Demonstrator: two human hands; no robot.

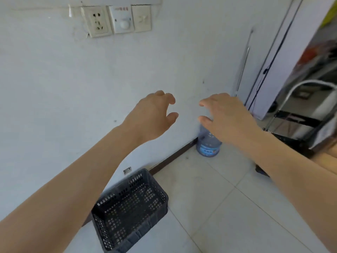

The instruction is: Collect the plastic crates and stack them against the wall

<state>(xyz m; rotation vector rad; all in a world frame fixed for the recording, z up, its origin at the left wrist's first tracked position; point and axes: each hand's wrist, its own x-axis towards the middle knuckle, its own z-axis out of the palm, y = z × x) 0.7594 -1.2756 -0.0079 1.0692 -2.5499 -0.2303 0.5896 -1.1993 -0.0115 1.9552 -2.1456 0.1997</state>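
Observation:
A dark grey perforated plastic crate (131,209) stands upright on the tiled floor, its long side against the white wall (54,88). Nothing lies inside it. Both my arms reach forward high above it. My left hand (151,117) hovers in front of the wall with fingers curled apart and holds nothing. My right hand (226,117) is level with it, a short gap between them, fingers spread and empty. Neither hand touches the crate.
A blue water jug (207,145) stands by the wall's dark skirting, partly behind my right hand. A metal-framed cart or rack (299,123) fills the right side. Sockets and switches (116,21) sit high on the wall. White floor tiles (228,207) spread right of the crate.

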